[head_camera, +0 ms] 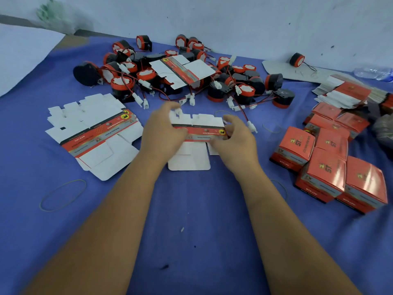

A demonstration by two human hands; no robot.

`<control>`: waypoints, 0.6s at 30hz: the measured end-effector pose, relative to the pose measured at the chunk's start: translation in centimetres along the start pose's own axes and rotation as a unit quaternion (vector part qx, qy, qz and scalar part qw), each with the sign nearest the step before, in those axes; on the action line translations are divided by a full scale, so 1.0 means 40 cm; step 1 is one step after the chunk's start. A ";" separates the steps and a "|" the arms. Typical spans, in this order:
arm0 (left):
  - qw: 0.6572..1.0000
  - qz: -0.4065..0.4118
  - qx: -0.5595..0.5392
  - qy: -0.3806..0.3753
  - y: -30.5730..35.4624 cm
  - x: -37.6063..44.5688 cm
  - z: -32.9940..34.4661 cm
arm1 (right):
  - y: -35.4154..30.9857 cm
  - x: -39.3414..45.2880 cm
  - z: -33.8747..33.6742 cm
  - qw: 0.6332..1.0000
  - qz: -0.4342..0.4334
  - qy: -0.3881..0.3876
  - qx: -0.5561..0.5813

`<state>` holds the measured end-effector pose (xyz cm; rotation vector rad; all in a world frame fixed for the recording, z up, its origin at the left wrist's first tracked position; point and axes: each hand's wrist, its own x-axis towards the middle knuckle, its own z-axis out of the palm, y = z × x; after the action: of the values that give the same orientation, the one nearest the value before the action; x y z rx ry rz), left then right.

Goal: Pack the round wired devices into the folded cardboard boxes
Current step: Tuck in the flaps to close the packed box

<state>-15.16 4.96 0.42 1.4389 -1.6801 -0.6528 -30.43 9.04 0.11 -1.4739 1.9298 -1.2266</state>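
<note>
1. Holding one flat box blank (198,133) between both hands at the middle of the blue cloth (191,220), you are gripping its red printed band: left hand (162,133) with fingers curled over the left end, right hand (236,141) pinching the right end. White flaps are sticking out above and below the band.
2. Judgement: you are squaring this blank into a sleeve. Press the two ends toward each other along the creases, keep thumbs off the flaps, then tuck the bottom flaps before loading anything.
3. The round wired devices (180,75) are lying loose in a pile just beyond the blank, wires and white plugs tangled; one stray plug (252,126) is sitting near your right fingers. Keep it out of the fold.
4. More flat blanks (93,133) are lying to your left; one more is resting on the pile.
5. Closed boxes (323,171) are standing grouped at your right. Their contents are not showing.
</note>
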 end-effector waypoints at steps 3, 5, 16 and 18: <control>0.956 -0.073 -0.284 0.021 0.014 0.003 -0.032 | -0.010 0.002 -0.009 0.991 0.016 0.040 0.126; 0.936 -0.060 -0.348 0.003 0.028 -0.001 -0.045 | -0.026 0.002 -0.013 0.983 0.000 0.077 0.167; 0.941 0.212 -0.262 -0.028 0.089 -0.050 -0.036 | -0.066 -0.039 -0.017 0.971 -0.153 0.155 0.097; 0.941 0.284 -0.179 -0.036 0.090 -0.057 -0.010 | -0.084 -0.045 -0.017 0.952 -0.074 0.076 0.288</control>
<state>-16.73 7.98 2.98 0.6327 -1.8043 -0.6381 -28.47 10.78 2.94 -1.2480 1.3751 -1.8228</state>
